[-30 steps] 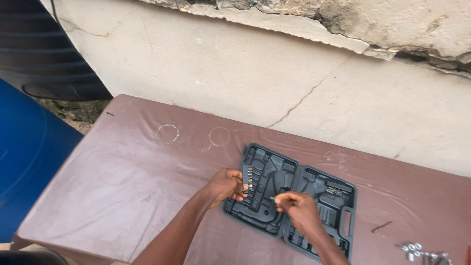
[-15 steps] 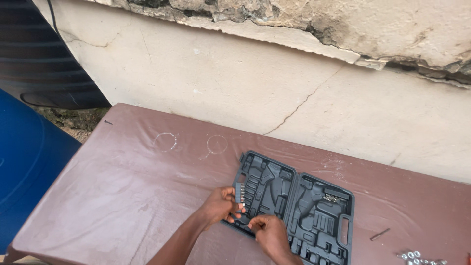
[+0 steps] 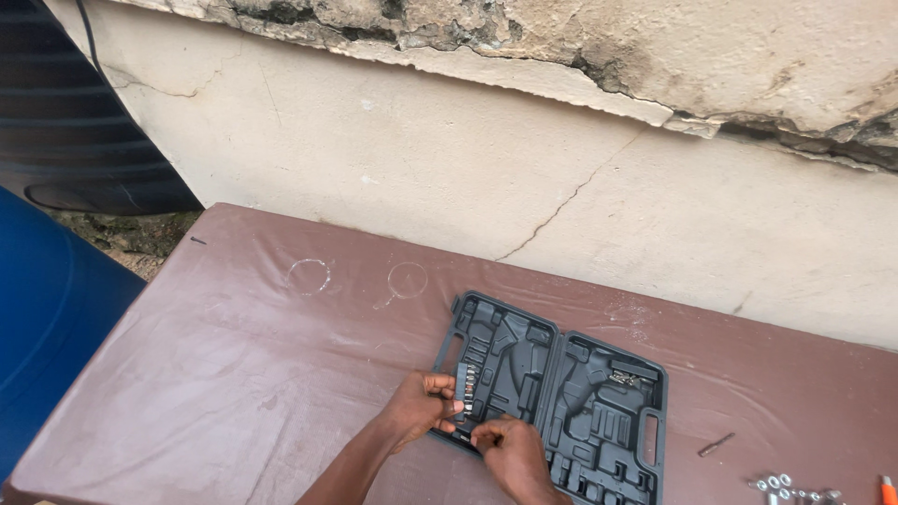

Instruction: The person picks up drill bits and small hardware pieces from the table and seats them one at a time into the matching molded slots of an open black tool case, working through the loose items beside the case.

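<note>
— Hands first: where are they?

— Both at the near-left edge of the open tool case (image 3: 552, 397), which lies flat on the brown worktop (image 3: 215, 374) by the cracked wall (image 3: 524, 168). The left hand (image 3: 418, 409) has its grip closed on the row of bits (image 3: 465, 385) along that edge. The right hand (image 3: 510, 452) is just beside it, fingers curled at the same corner; what it pinches, I cannot tell.

— Any change from a second ago?

— Yes. The right hand was over the middle of the case then; now it has come across to meet the left, so both work one spot.

— Anything else around?

— A loose screw (image 3: 716, 445), some nuts and washers (image 3: 790, 488) at the near-right edge, and a blue barrel (image 3: 47, 327) to the left.
</note>
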